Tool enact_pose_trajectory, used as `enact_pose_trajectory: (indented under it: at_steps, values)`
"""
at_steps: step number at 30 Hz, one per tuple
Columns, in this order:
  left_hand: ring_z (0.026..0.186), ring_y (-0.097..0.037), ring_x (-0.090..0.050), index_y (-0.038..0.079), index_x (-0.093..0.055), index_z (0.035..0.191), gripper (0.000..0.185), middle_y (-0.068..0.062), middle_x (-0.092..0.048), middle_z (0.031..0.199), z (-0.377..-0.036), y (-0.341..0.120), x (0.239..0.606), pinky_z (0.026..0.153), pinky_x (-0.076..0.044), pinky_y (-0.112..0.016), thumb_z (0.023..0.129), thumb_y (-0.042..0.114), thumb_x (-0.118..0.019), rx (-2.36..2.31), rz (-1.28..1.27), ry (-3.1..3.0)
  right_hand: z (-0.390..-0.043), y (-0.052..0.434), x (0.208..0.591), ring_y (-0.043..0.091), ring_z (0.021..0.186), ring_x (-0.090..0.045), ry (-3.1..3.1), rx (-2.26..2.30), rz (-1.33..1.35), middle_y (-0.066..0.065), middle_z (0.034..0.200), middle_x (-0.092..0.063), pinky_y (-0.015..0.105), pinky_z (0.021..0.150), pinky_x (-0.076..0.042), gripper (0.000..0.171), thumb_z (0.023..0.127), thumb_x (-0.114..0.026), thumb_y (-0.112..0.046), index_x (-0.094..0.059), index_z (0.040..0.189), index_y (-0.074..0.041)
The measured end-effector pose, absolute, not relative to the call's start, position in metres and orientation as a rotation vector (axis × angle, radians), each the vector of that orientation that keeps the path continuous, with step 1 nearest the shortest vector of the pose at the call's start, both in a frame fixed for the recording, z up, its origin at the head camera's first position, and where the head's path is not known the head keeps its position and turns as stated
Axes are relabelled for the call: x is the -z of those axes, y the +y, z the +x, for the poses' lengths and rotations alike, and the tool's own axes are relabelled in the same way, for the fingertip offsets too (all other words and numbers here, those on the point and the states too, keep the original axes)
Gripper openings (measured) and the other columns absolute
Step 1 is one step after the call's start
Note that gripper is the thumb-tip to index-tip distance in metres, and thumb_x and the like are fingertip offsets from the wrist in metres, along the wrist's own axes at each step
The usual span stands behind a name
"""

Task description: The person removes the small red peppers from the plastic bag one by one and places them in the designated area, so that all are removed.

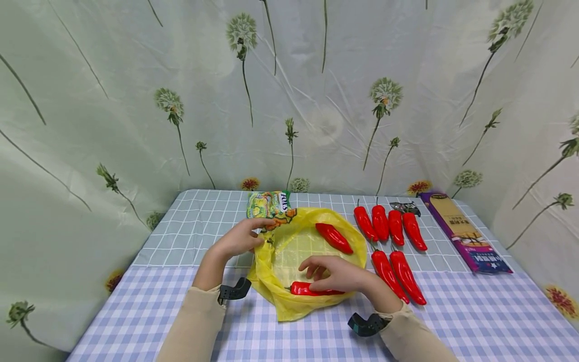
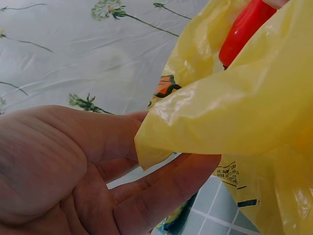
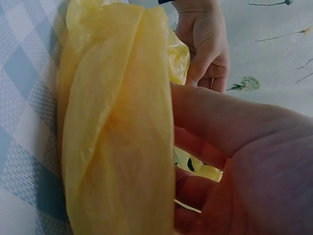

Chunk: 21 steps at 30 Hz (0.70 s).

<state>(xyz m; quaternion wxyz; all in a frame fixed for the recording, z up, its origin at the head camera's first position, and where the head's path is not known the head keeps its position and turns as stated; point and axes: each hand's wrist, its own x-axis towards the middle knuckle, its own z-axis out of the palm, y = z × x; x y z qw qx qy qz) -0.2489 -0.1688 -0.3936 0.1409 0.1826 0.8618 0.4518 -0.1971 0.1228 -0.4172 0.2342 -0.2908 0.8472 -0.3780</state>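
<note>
Two peppers bagged so far, six to go, judging by the layout. Nearest in: right hand (image 1: 336, 275) resting over the front rim of the yellow bag (image 1: 289, 306), fingers loosely curved on top of a red pepper (image 1: 304, 288) lying just inside the near edge (hard to call whether actually gripped or only touched; the right wrist view shows mostly plastic and palm). Left hand (image 1: 242, 236) pinching the bag's left rim between thumb and fingers, holding the mouth open; clear enough in the left wrist view, plastic fold (image 2: 215, 112) caught against the fingers. Second pepper (image 1: 333, 237) already inside, toward the far side of the bag.

Still out on the table (image 1: 475, 322): two peppers (image 1: 398, 274) just right of the bag, then a row of four (image 1: 390, 226) farther back. Behind the bag, a snack packet (image 1: 270, 203), partly tucked under the rim. Far right, a long purple box (image 1: 466, 234) (label too small to read), and a small dark item (image 1: 405, 207) beside the row, not identifiable. Wrist views show almost nothing beyond yellow plastic.
</note>
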Motion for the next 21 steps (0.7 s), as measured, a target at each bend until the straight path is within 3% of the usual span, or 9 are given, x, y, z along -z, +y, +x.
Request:
enact_pose_trajectory:
  at_steps: [21]
  values:
    - [0.082, -0.019, -0.064, 0.008, -0.054, 0.143, 0.058, -0.019, -0.05, 0.149, -0.2481, -0.1681, 0.3927, 0.066, -0.058, -0.041, 0.086, -0.006, -0.052, -1.299, 0.54, 2.482, -0.1961, 0.1265, 0.4148, 0.014, 0.09, -0.059, 2.292, 0.953, -0.816, -0.006, 0.099, -0.065, 0.023, 0.081, -0.051, 0.04, 0.087, -0.076, -0.019, -0.067, 0.126, -0.021]
